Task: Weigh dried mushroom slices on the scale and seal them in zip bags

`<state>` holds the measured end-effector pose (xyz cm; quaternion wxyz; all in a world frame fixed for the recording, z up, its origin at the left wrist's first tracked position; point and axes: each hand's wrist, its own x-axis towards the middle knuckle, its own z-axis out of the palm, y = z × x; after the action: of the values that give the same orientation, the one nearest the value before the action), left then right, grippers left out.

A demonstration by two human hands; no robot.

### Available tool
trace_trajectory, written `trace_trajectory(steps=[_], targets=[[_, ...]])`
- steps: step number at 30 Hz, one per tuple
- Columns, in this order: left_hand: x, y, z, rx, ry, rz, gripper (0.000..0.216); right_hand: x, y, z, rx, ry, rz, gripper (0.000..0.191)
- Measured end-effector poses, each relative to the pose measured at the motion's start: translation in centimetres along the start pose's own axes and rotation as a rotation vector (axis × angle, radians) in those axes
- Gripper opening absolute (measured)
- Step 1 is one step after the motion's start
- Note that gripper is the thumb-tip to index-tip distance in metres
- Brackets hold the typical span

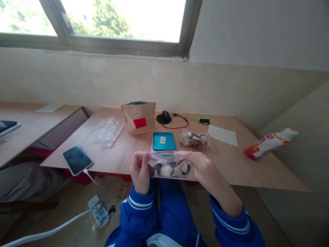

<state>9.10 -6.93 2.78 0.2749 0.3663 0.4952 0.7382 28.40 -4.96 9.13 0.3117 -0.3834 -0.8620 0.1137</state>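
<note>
A clear zip bag (169, 168) with dark and pale dried pieces, like sliced mushrooms, hangs between my hands at the table's front edge. My left hand (140, 171) pinches its upper left corner, thumb on the near side. At the upper right, my right hand (202, 164) grips the bag, its fingers along the red-lined zip strip. Just beyond the bag lies a small scale with a blue top (163, 141) and a white label. A second zip bag of similar pieces (195, 140) rests to the scale's right.
Behind the scale stands a brown paper pouch (138, 118) with a red label. Empty plastic bags (106, 132) and a phone on a cable (77, 160) lie left. Rightward are a black-based device (163, 117), a screwdriver (204, 120), white paper (223, 135) and a bottle (269, 144).
</note>
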Motion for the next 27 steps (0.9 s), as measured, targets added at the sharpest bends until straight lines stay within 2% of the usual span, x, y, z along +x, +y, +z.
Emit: trace_trajectory(steps=[6, 12, 18, 20, 22, 25, 27], targets=[[-0.4, -0.1, 0.1, -0.037, -0.05, -0.034, 0.031, 0.1, -0.8, -1.1, 0.112, -0.093, 0.013, 0.036], [-0.7, 0.3, 0.3, -0.021, -0.043, -0.032, 0.029, 0.2, -1.0, -1.1, 0.031, -0.188, 0.025, 0.032], [-0.9, 0.2, 0.6, -0.014, -0.08, -0.049, 0.03, 0.4, -1.0, -1.5, 0.129, -0.302, -0.002, 0.035], [-0.9, 0.1, 0.6, -0.021, -0.067, -0.069, 0.032, 0.1, -0.8, -1.6, 0.215, -0.276, 0.057, 0.034], [-0.7, 0.2, 0.6, -0.034, -0.02, -0.085, 0.033, -0.4, -0.6, -1.4, 0.332, -0.166, 0.172, 0.031], [-0.5, 0.3, 0.6, -0.051, 0.046, -0.08, 0.035, -1.3, -0.2, -0.7, 0.484, -0.026, 0.312, 0.041], [-0.4, 0.4, 0.6, -0.063, 0.05, -0.066, 0.036, -1.7, 0.1, 0.1, 0.531, 0.019, 0.352, 0.029]])
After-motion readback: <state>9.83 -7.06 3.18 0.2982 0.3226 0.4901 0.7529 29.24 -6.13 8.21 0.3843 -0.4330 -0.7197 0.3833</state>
